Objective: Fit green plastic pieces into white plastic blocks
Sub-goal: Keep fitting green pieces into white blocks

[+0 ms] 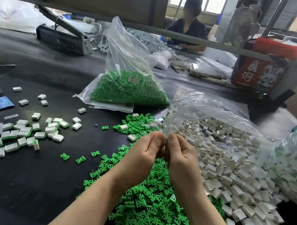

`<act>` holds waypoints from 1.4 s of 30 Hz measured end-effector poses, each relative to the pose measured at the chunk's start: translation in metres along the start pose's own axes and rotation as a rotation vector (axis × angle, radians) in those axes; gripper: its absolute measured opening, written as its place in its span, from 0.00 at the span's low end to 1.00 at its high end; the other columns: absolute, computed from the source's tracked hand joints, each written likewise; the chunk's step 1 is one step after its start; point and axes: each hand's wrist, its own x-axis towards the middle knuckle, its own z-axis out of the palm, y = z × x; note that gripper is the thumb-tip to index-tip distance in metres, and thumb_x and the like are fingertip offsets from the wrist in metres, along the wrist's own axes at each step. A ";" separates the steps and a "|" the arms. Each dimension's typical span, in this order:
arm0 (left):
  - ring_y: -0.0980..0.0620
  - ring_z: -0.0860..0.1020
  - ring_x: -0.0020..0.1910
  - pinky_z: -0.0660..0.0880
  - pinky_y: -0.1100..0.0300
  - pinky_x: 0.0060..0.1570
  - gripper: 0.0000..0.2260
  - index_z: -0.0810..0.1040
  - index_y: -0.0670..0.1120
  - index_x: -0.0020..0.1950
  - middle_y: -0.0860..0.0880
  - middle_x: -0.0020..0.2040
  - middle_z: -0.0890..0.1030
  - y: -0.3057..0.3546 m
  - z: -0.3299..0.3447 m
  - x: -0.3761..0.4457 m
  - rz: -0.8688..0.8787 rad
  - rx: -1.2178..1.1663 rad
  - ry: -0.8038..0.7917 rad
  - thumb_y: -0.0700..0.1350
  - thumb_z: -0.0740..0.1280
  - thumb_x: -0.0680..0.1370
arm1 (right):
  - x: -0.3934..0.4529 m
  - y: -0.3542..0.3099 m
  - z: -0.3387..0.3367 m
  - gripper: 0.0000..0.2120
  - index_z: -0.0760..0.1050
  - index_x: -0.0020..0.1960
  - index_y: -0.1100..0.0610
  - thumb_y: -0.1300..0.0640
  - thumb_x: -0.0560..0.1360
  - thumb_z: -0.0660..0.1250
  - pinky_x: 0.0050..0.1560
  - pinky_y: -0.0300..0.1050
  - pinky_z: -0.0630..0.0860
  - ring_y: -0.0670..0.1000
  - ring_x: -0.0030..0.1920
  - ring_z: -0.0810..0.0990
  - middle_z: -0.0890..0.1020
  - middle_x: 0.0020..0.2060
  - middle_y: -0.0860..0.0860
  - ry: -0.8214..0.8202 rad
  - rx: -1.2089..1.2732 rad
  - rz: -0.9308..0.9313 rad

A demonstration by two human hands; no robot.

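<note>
Nearest, a heap of loose green pieces (pixel 150 206) covers the black table (pixel 35 182). Above it, the left hand (pixel 145 150) and right hand (pixel 179 156) meet fingertip to fingertip, pinching a small green piece (pixel 166 140) between them. White blocks (pixel 231 174) spill from a clear bag on the right; finished blocks (pixel 24 131) lie left. Farther back stands a bag of green pieces (pixel 128 87).

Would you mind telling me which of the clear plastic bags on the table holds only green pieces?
The upright bag behind the hands, bearing a small white label; the other bags to its right hold white blocks.
</note>
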 end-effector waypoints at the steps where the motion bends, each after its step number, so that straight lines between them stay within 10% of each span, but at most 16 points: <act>1: 0.57 0.70 0.38 0.70 0.61 0.42 0.12 0.71 0.42 0.45 0.54 0.36 0.72 0.000 0.000 0.000 -0.003 -0.003 0.000 0.44 0.54 0.85 | 0.000 0.000 0.001 0.17 0.74 0.35 0.51 0.53 0.81 0.59 0.37 0.53 0.67 0.47 0.33 0.70 0.72 0.28 0.44 0.011 -0.032 -0.018; 6: 0.49 0.71 0.43 0.70 0.54 0.46 0.16 0.70 0.33 0.49 0.44 0.41 0.72 -0.002 -0.001 0.000 -0.028 -0.056 -0.006 0.45 0.54 0.85 | -0.001 0.000 0.001 0.15 0.70 0.35 0.50 0.53 0.80 0.58 0.32 0.39 0.66 0.42 0.30 0.69 0.73 0.28 0.43 0.042 -0.181 -0.148; 20: 0.54 0.76 0.40 0.75 0.54 0.44 0.13 0.76 0.44 0.46 0.53 0.37 0.79 0.000 0.010 0.001 -0.025 -0.026 0.082 0.48 0.57 0.84 | -0.004 0.001 0.010 0.17 0.73 0.41 0.68 0.58 0.83 0.58 0.41 0.60 0.71 0.55 0.37 0.72 0.74 0.34 0.58 0.185 0.100 0.021; 22: 0.38 0.77 0.46 0.74 0.41 0.54 0.17 0.76 0.39 0.50 0.39 0.44 0.79 0.000 0.014 0.000 -0.030 -0.052 0.106 0.51 0.57 0.81 | -0.004 0.000 0.010 0.17 0.74 0.40 0.66 0.58 0.83 0.58 0.38 0.58 0.71 0.54 0.36 0.73 0.75 0.32 0.57 0.210 0.072 -0.009; 26: 0.51 0.80 0.45 0.78 0.51 0.51 0.13 0.77 0.45 0.48 0.48 0.42 0.81 -0.002 0.016 0.000 -0.028 -0.074 0.121 0.51 0.57 0.81 | -0.004 0.003 0.008 0.17 0.74 0.37 0.61 0.57 0.83 0.59 0.34 0.51 0.68 0.50 0.32 0.72 0.74 0.29 0.51 0.192 -0.020 -0.062; 30: 0.46 0.75 0.44 0.73 0.36 0.53 0.18 0.75 0.38 0.49 0.42 0.42 0.76 -0.005 0.011 0.002 -0.041 -0.052 0.107 0.53 0.57 0.79 | -0.002 0.002 0.005 0.18 0.73 0.34 0.51 0.54 0.82 0.59 0.34 0.52 0.66 0.47 0.31 0.70 0.73 0.27 0.44 0.122 -0.096 -0.053; 42: 0.58 0.64 0.27 0.66 0.69 0.30 0.18 0.65 0.48 0.34 0.56 0.27 0.66 -0.010 -0.013 0.005 -0.112 -0.048 0.151 0.45 0.51 0.85 | 0.011 -0.002 -0.024 0.18 0.65 0.32 0.54 0.62 0.81 0.57 0.27 0.42 0.64 0.45 0.26 0.65 0.67 0.26 0.49 0.510 0.198 0.104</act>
